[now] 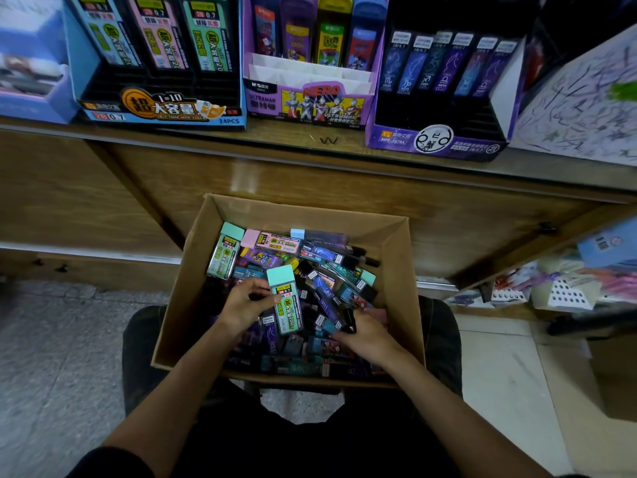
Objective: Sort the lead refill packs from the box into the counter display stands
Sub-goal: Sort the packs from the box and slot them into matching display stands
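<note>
A cardboard box [396,277] rests on my lap, filled with several mixed lead refill packs. My left hand [244,305] grips a mint-capped green pack [286,301], raised a little above the pile. My right hand [365,336] sits low in the box's right side, fingers curled round slim dark packs [336,322]. On the counter above stand three displays: a blue stand [155,108] with wide packs, a purple Ultraman stand [310,101], and a dark purple stand [437,139] with slim constellation packs.
A wooden counter front [310,174] rises just behind the box. A scribbled test sheet [586,108] lies at the counter's right end. Lower shelves at the right hold loose stationery [565,288]. Tiled floor lies on both sides of my legs.
</note>
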Available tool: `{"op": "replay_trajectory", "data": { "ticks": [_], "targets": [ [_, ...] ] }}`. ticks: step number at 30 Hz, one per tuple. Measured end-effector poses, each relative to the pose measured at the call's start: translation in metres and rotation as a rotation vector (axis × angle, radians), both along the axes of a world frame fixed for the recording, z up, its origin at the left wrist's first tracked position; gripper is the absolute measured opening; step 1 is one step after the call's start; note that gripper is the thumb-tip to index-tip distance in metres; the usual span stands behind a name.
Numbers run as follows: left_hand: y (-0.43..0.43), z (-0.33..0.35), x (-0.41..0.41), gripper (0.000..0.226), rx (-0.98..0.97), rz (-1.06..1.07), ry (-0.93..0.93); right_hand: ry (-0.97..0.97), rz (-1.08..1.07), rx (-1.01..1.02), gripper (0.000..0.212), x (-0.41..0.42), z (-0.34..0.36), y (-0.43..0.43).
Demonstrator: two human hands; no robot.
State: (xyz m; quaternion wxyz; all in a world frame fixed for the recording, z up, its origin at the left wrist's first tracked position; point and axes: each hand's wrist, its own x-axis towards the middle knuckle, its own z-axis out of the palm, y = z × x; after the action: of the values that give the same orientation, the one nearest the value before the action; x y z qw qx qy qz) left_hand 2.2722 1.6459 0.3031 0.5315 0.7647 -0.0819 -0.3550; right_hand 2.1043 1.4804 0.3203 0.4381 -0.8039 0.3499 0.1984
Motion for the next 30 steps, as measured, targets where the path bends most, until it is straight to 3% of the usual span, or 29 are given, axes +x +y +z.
{"op": "replay_trajectory", "data": {
  "ticks": [3,6,12,17,19,21,27,30],
  "targets": [
    [0.002,0.0,0.0,0.02,0.005,0.026,0.011,-0.058,-0.1,-0.142,0.021,0.005,0.003,0.0],
    [0.002,0.001,0.0,0.021,0.0,0.053,0.021,-0.284,-0.282,-0.072,0.018,0.01,0.011,-0.005],
    [0.001,0.001,0.001,0.025,0.011,0.051,0.015,-0.212,0.007,-0.057,0.014,0.029,0.003,-0.007],
    [0.003,0.001,0.0,0.018,-0.014,0.062,0.016,-0.119,0.092,-0.169,0.047,0.027,-0.013,0.006],
    [0.001,0.002,0.0,0.019,-0.023,0.071,0.013,-0.028,0.192,-0.174,0.066,0.023,-0.018,0.01],
    [0.001,0.001,0.0,0.02,-0.02,0.072,0.018,0.044,0.283,-0.228,0.073,0.022,-0.021,0.014],
    [0.001,0.001,0.001,0.018,0.008,0.055,0.013,0.021,0.177,-0.217,0.06,0.027,-0.017,0.005],
    [0.001,0.005,0.0,0.016,-0.011,0.039,0.001,-0.115,0.019,-0.185,0.034,0.027,-0.013,0.003]
  ]
}}
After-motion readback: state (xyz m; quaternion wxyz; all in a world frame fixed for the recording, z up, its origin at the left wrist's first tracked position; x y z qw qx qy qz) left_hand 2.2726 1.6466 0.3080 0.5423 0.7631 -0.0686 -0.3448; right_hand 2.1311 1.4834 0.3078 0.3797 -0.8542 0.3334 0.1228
